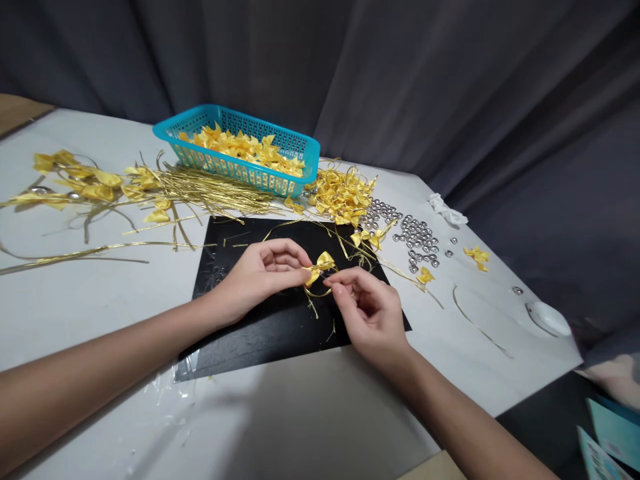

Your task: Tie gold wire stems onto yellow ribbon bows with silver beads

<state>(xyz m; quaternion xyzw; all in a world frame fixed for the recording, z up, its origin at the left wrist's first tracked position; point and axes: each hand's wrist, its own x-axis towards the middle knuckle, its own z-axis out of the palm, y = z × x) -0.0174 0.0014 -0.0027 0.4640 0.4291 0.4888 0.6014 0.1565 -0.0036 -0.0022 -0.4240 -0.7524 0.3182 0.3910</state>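
A small yellow bow (325,260) is pinched between the thumb and fingers of my left hand (277,267), above a black mat (270,340). Thin gold cord (316,293) loops below the bow. The fingertips of my right hand (367,303) are pinched together on the cord at the bow's right side. Short cord scraps lie on the mat around my hands.
Behind the mat stands a blue basket (240,163) of yellow bows. Gold cords (210,190) lie in front of it, a bow pile (343,193) to its right. Silver beads (417,237) and a white round object (547,319) are on the right. A dark curtain (400,87) hangs behind.
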